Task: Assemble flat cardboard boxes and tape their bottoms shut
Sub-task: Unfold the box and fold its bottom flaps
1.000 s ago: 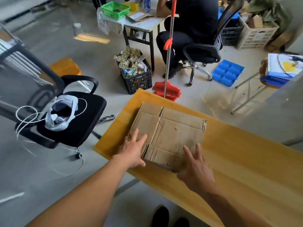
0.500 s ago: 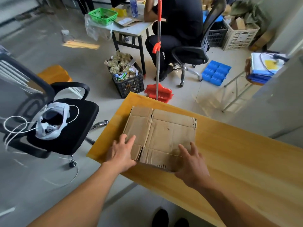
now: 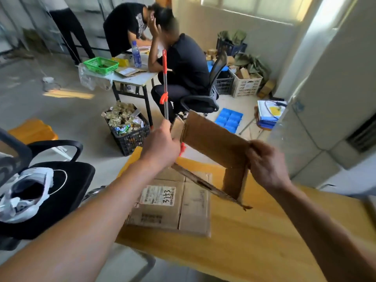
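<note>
We hold the raised box (image 3: pixel 213 145) above the table (image 3: pixel 254 241) | flat box (image 3: pixel 173 206) lies on table beneath it | chair (image 3: pixel 61 192) left of table | crate (image 3: pixel 130 135) behind

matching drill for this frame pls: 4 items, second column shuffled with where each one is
Items
1. opened cardboard box
2. flat labelled box
3. white headset
4. green basket

Places
A. on the black chair seat
B. on the far grey table
C. held above the table, left hand and right hand gripping opposite ends
D. lying on the yellow table

Pairs: 1-C, 2-D, 3-A, 4-B
</note>
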Motion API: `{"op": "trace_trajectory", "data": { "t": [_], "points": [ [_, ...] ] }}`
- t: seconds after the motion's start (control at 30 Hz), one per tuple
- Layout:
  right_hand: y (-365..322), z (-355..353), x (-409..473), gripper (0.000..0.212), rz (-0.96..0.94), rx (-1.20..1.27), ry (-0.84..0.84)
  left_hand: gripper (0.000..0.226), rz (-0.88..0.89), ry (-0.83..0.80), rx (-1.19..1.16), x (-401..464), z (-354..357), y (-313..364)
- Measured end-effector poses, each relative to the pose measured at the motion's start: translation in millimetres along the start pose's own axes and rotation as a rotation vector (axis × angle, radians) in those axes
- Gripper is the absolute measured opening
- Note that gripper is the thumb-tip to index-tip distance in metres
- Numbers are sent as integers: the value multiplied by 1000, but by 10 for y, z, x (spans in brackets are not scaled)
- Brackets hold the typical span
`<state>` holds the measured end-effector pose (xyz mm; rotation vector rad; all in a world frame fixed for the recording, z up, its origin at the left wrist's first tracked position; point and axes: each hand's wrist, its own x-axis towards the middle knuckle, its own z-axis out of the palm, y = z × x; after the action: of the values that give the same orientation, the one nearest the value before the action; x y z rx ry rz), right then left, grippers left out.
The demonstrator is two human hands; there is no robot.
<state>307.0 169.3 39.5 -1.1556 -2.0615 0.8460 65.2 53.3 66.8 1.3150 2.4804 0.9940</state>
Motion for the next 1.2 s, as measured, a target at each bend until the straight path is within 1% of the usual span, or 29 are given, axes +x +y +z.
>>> {"op": "trace_trajectory", "data": {
  "t": [0.07, 0.13, 0.17, 0.23, 0.3, 0.33, 0.37, 0.4, 0.43, 0.5, 0.53, 0.57, 0.6, 0.63, 0.67, 0.7, 0.73, 0.77, 0.8, 0.83, 0.9, 0.93, 1.0, 1.07, 1.1, 1.13, 1.2],
  "points": [
    [-63, -508, 119, 14, 39, -91, 91, 12, -4, -94, -101, 91, 39, 416],
    [-10, -963, 88, 13, 122, -114, 168, 11, 0, -221, -155, 101, 213, 740],
    [77, -1145, 16, 14, 178, -118, 190, 12, 12, -290, -140, 62, 353, 879],
    [344, -1360, -209, 14, 304, -128, 196, 25, 62, -421, -50, -83, 737, 1057],
    [710, -1414, -512, 6, 455, -83, 218, 33, 139, -562, 105, -344, 1220, 1162],
    [880, -1392, -682, 10, 531, -55, 228, 31, 163, -634, 135, -495, 1447, 1189],
    [1043, -1358, -857, 26, 589, -27, 222, 25, 173, -707, 120, -644, 1634, 1223],
    [1189, -1331, -1024, 43, 614, -1, 196, 19, 170, -776, 59, -757, 1786, 1231],
    [1299, -1320, -1173, 57, 607, 15, 167, 18, 155, -826, -47, -838, 1870, 1230],
    [1477, -1366, -1361, 74, 568, 97, 124, 28, 150, -920, -205, -919, 1927, 1187],
    [1551, -1417, -1410, 77, 563, 183, 105, 35, 205, -973, -199, -959, 1918, 1156],
    [1613, -1475, -1432, 78, 568, 280, 81, 40, 276, -1001, -140, -1006, 1921, 1113],
    [1665, -1534, -1439, 75, 577, 380, 55, 40, 350, -956, -57, -1066, 1966, 1037],
    [1713, -1585, -1433, 68, 587, 475, 30, 39, 394, -850, -17, -1142, 2027, 976],
    [1752, -1623, -1425, 54, 591, 538, 19, 39, 413, -718, -28, -1215, 2082, 955],
    [1793, -1646, -1420, 37, 594, 558, 32, 41, 434, -593, -68, -1287, 2126, 971],
    [1817, -1661, -1411, 22, 599, 545, 70, 45, 461, -509, -103, -1348, 2166, 1009],
    [1853, -1671, -1399, 16, 611, 518, 116, 49, 486, -460, -127, -1397, 2191, 1061],
    [1894, -1682, -1384, 14, 633, 489, 154, 52, 485, -428, -157, -1437, 2211, 1110],
    [1933, -1698, -1362, 13, 654, 465, 171, 54, 438, -406, -189, -1460, 2222, 1163],
    [1962, -1740, -1303, 10, 676, 448, 135, 51, 279, -371, -223, -1463, 2223, 1269],
    [1965, -1757, -1273, 11, 680, 438, 103, 44, 248, -347, -213, -1451, 2225, 1295],
    [1963, -1812, -1206, 17, 694, 444, 74, 25, 319, -291, -141, -1437, 2212, 1315],
    [1949, -1865, -1155, 19, 725, 510, 73, 17, 466, -288, -34, -1437, 2196, 1281],
    [1945, -1879, -1141, 20, 731, 531, 70, 17, 519, -334, 3, -1426, 2196, 1243],
    [1956, -1881, -1129, 20, 724, 529, 63, 22, 534, -421, 29, -1401, 2196, 1207],
    [2004, -1863, -1117, 22, 679, 486, 35, 44, 509, -676, 97, -1305, 2168, 1162]
  ]
}}
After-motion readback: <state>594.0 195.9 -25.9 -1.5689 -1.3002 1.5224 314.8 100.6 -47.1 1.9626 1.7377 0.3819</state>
